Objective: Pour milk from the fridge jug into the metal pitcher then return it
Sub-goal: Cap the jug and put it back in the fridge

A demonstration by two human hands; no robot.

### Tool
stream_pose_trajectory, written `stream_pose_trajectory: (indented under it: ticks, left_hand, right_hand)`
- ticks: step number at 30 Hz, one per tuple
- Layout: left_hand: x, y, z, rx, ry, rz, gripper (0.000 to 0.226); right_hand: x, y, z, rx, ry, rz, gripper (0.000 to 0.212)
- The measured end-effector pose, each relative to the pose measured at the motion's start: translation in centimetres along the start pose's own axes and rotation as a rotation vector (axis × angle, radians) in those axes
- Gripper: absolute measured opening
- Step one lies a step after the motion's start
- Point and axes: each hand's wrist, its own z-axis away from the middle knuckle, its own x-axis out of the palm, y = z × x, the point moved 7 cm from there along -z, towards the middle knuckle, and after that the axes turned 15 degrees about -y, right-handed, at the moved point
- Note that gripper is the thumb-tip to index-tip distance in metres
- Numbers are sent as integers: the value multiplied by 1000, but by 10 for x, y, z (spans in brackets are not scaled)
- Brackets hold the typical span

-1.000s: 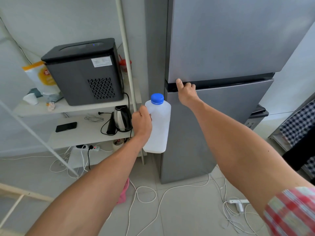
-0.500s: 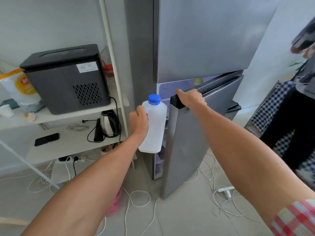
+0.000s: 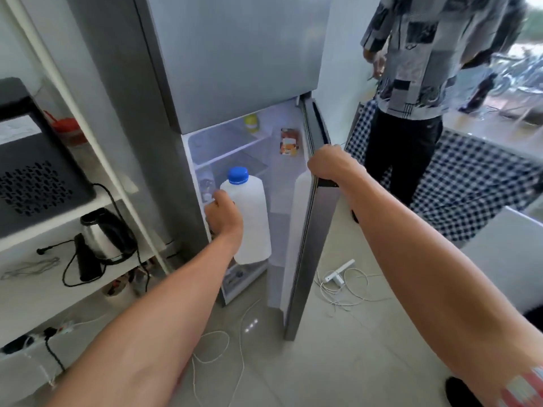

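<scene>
A white milk jug (image 3: 252,218) with a blue cap is held upright in my left hand (image 3: 224,217), just in front of the open lower compartment of the grey fridge (image 3: 235,60). My right hand (image 3: 330,163) grips the top edge of the lower fridge door (image 3: 311,230), which stands wide open to the right. Inside, white shelves (image 3: 232,145) hold a small yellow-green item and a carton sits in the door rack. The metal pitcher is not in view.
A shelving unit on the left carries a black appliance (image 3: 32,171) and a kettle (image 3: 102,236). Cables and a power strip (image 3: 338,274) lie on the tiled floor. Another person (image 3: 411,113) stands behind the door beside a checked cloth (image 3: 470,183).
The lower fridge door went from closed to wide open, pulled by my right hand. My left hand brought the jug in front of the opened compartment. The view turned right, revealing another person.
</scene>
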Motion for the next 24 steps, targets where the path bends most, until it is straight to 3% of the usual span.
stream_pose_trajectory:
  ticks: [5, 11, 19, 24]
  left_hand:
    - [43, -13, 16, -70, -90, 79, 37]
    - [90, -29, 36, -124, -72, 284, 41]
    - [142, -88, 30, -279, -14, 507, 43]
    - [177, -134, 14, -334, 60, 614, 40]
  right_hand:
    - [-12, 59, 8, 95, 41, 31, 47]
    - [-26, 114, 4, 117, 106, -21, 44]
    - [-36, 140, 5, 8, 591, 123, 33]
    - [-40, 154, -4, 13, 666, 222, 31]
